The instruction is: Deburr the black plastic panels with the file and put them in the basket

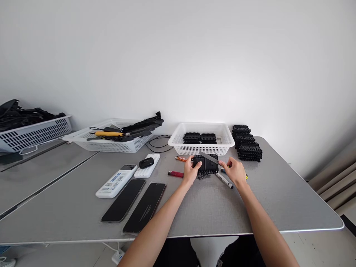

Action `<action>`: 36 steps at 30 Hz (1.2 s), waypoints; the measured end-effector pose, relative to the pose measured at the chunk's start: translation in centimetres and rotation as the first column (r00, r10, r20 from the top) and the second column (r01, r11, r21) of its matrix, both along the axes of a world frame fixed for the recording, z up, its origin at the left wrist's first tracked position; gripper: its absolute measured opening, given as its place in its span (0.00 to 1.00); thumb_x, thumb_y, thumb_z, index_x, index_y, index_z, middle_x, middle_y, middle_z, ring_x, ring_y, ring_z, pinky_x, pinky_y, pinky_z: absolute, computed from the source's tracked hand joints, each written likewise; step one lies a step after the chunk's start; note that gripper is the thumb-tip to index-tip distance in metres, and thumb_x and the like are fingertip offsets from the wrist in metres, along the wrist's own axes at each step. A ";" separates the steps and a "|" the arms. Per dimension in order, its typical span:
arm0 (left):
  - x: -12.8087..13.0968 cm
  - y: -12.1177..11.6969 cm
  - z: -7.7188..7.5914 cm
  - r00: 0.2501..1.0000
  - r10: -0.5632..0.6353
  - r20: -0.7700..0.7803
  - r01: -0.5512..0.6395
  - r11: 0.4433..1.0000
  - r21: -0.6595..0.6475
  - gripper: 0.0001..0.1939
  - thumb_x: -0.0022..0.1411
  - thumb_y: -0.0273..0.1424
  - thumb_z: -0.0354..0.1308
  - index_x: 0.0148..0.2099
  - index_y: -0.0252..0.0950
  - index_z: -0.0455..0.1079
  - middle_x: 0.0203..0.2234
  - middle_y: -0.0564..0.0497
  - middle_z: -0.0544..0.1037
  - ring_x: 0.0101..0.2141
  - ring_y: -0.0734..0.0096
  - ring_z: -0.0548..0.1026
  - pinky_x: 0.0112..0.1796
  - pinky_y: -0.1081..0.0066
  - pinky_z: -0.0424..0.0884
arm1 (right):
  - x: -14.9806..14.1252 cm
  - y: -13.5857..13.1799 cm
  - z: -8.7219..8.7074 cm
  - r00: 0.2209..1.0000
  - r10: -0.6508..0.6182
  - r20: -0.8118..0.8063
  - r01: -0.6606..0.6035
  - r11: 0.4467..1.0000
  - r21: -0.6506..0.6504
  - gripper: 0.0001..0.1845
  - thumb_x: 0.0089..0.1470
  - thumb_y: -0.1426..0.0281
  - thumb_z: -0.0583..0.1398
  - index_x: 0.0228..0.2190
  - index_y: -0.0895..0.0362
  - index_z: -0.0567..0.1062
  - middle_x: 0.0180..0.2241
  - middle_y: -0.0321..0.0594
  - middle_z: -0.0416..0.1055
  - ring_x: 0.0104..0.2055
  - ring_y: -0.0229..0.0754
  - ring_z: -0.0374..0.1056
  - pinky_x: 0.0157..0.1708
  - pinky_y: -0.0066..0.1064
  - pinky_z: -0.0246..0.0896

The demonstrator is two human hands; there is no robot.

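Above the table, my left hand (192,169) grips a black plastic part (210,167) by its left side, thumb on top. The part is flat and rectangular with toothed edges. My right hand (234,170) pinches one end of a flat grey metal strip (208,157), perhaps a file. The strip slants across the upper face of the part, its far end pointing up and left. Some small dark pieces (204,177) lie under the part. Beside them is a grey-white pen-like tool (224,181), partly hidden by my hands.
Behind my hands stands a white basket (201,149) with more black parts; stacks of them (248,148) rise at right. A red lighter-like item (175,174), two phones (124,200) and white power banks (116,182) lie leftward. Further left, baskets (108,146) hold black pieces.
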State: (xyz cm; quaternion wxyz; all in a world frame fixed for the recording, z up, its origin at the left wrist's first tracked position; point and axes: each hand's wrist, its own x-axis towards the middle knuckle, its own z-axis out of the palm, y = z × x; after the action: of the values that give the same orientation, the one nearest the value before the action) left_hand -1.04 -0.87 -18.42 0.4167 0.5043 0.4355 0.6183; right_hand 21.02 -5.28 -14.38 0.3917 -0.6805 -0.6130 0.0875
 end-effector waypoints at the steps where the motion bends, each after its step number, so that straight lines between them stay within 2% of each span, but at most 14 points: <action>1: 0.0 -0.1 0.1 1.000 0.004 0.001 -0.004 1.000 0.002 0.22 0.49 0.38 0.66 0.45 0.36 0.66 0.32 0.49 0.78 0.32 0.65 0.77 0.35 0.67 0.71 | 0.1 0.0 0.0 1.000 -0.011 0.004 0.011 1.000 -0.010 0.30 0.50 0.41 0.56 0.18 0.53 0.60 0.19 0.35 0.66 0.22 0.38 0.59 0.23 0.29 0.44; 5: 0.1 -0.3 0.5 1.000 0.007 0.014 -0.007 1.000 -0.001 0.22 0.49 0.37 0.66 0.45 0.36 0.66 0.33 0.48 0.78 0.33 0.64 0.77 0.37 0.65 0.72 | 1.0 0.0 0.3 0.997 -0.078 -0.021 0.078 0.997 -0.004 0.30 0.51 0.41 0.56 0.18 0.53 0.59 0.18 0.34 0.65 0.22 0.38 0.58 0.23 0.29 0.44; 8: 0.3 -0.5 0.7 1.000 -0.007 0.019 0.007 1.000 0.000 0.19 0.49 0.36 0.66 0.43 0.37 0.66 0.32 0.49 0.78 0.33 0.64 0.77 0.37 0.66 0.72 | 0.4 -0.1 0.3 1.000 -0.006 -0.027 0.006 1.000 -0.009 0.30 0.51 0.42 0.56 0.18 0.53 0.59 0.18 0.34 0.65 0.22 0.38 0.58 0.23 0.29 0.45; 12: 0.4 -0.6 0.8 1.000 -0.021 0.013 0.021 1.000 0.018 0.17 0.49 0.34 0.65 0.40 0.37 0.67 0.30 0.50 0.78 0.33 0.65 0.77 0.37 0.67 0.71 | -1.3 -0.4 -0.1 0.994 0.105 0.044 -0.104 0.994 -0.030 0.29 0.52 0.42 0.56 0.19 0.53 0.60 0.18 0.34 0.65 0.21 0.38 0.57 0.23 0.29 0.44; 18: 0.3 -0.4 0.6 1.000 0.012 0.027 -0.012 1.000 0.001 0.20 0.49 0.36 0.66 0.44 0.37 0.67 0.33 0.49 0.78 0.34 0.63 0.77 0.37 0.65 0.72 | -0.4 -0.3 -0.1 0.999 -0.001 0.045 0.003 0.999 -0.033 0.30 0.53 0.42 0.55 0.19 0.53 0.59 0.19 0.35 0.66 0.23 0.39 0.59 0.23 0.28 0.44; 24: 0.9 -0.6 0.5 1.000 -0.024 0.016 0.023 0.998 0.060 0.17 0.49 0.33 0.65 0.41 0.36 0.68 0.36 0.48 0.79 0.38 0.61 0.78 0.43 0.63 0.72 | -2.6 -0.7 -0.2 0.991 0.093 0.097 -0.090 0.995 -0.033 0.28 0.54 0.43 0.55 0.20 0.53 0.61 0.19 0.34 0.66 0.22 0.38 0.58 0.23 0.29 0.43; 31: 0.5 -0.7 0.7 1.000 -0.007 0.008 0.007 1.000 -0.012 0.18 0.50 0.35 0.65 0.42 0.37 0.66 0.31 0.50 0.78 0.33 0.64 0.77 0.38 0.65 0.72 | -0.9 -0.4 -0.1 0.999 0.007 0.038 -0.006 0.999 -0.041 0.29 0.53 0.42 0.54 0.19 0.53 0.61 0.20 0.36 0.67 0.23 0.39 0.60 0.23 0.29 0.44; 36: 0.9 -0.6 0.4 1.000 -0.021 0.013 0.020 0.999 0.025 0.18 0.47 0.35 0.66 0.39 0.36 0.67 0.31 0.50 0.78 0.36 0.62 0.77 0.40 0.65 0.72 | -2.7 -0.8 -0.2 0.992 0.104 0.072 -0.103 0.994 -0.019 0.28 0.53 0.43 0.55 0.20 0.53 0.63 0.19 0.36 0.66 0.21 0.39 0.58 0.23 0.30 0.43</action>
State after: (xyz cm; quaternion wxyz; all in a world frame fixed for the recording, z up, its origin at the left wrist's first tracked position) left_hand -0.13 -1.51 -18.03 0.4198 0.5096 0.4199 0.6228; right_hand 18.37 -6.07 -14.59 0.3586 -0.6536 -0.6607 0.0877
